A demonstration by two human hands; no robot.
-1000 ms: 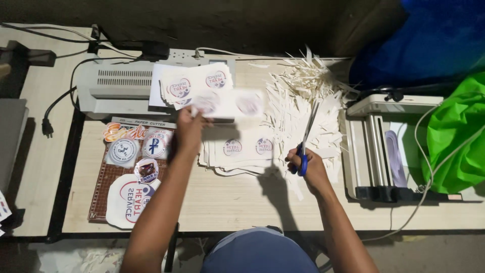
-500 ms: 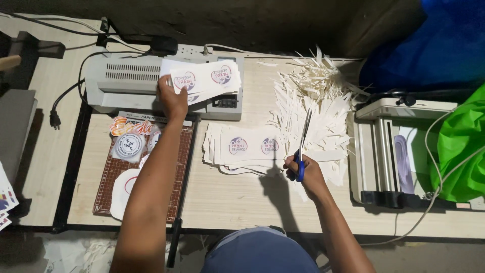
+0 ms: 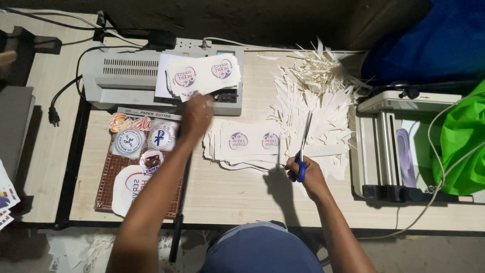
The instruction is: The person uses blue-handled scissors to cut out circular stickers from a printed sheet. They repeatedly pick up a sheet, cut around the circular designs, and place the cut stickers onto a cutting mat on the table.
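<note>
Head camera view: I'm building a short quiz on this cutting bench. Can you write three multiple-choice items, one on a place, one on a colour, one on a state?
1. Where does the sheet stack in the left hand lie?
A. on the grey laminator
B. on the floor
C. on the green bag

2. What colour are the handles of the scissors?
A. red
B. blue
C. yellow

3. How does the right hand hold the scissors?
A. blades pointing away from the person, over the table
B. lying flat, released
C. blades pointing down at the floor

Answers: 1 A, the sheets rest on top of the laminator. 2 B, blue loops show at the fingers. 3 A, the blades reach toward the paper strips.
</note>
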